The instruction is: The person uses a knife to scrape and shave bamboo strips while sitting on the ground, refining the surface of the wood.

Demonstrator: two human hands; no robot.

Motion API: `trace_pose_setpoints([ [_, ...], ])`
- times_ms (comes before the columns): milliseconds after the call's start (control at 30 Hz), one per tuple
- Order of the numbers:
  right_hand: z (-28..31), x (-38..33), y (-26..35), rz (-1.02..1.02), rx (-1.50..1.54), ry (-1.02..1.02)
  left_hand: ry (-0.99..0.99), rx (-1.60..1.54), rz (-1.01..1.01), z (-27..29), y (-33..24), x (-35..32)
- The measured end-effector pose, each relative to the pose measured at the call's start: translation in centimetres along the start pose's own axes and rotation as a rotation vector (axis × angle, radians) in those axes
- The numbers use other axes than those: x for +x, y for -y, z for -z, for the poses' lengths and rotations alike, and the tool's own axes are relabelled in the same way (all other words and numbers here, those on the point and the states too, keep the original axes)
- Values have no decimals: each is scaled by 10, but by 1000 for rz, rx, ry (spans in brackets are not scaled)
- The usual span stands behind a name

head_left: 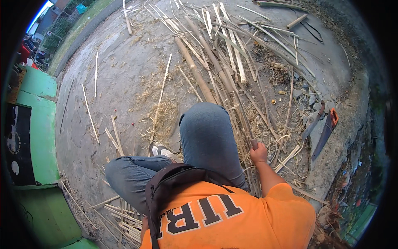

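Observation:
My right hand (259, 152) is closed around the brown handle (254, 144) of a long, narrow tool beside my right knee. The tool's thin dark length points away among the bamboo, and I cannot make out its exact kind. Bamboo poles (195, 68) and split bamboo strips (230, 45) lie in a loose pile ahead of my knees. My left hand is not visible; a bit of my left arm shows beside the dark bag on me. Cut bamboo strips (126, 220) are heaped on the ground by my left side.
A handsaw (325, 135) with an orange handle and a curved blade (314, 120) with a brown handle lie at right, by a rough concrete edge (331, 166). Bamboo shavings (161, 120) litter the concrete ground. A green wall (43, 141) stands at left.

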State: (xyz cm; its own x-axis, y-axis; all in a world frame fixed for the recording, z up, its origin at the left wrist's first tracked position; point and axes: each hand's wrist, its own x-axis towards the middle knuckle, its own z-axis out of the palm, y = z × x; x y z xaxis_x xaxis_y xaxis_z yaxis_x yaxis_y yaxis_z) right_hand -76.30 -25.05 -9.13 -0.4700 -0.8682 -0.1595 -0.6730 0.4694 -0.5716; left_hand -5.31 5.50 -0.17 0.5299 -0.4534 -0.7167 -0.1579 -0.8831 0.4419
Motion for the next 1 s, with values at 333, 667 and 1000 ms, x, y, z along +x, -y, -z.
trace_pose_setpoints([
  [333, 1, -12, 23, -27, 91, -22, -18, -24, -70, 14, 20, 22],
  [667, 2, 142, 77, -74, 201, -267, -504, -9, -425, 37, -189, -71],
  [1000, -33, 286, 145, -222, 196, -238, -233, 382, -896, 2, -299, -136],
])
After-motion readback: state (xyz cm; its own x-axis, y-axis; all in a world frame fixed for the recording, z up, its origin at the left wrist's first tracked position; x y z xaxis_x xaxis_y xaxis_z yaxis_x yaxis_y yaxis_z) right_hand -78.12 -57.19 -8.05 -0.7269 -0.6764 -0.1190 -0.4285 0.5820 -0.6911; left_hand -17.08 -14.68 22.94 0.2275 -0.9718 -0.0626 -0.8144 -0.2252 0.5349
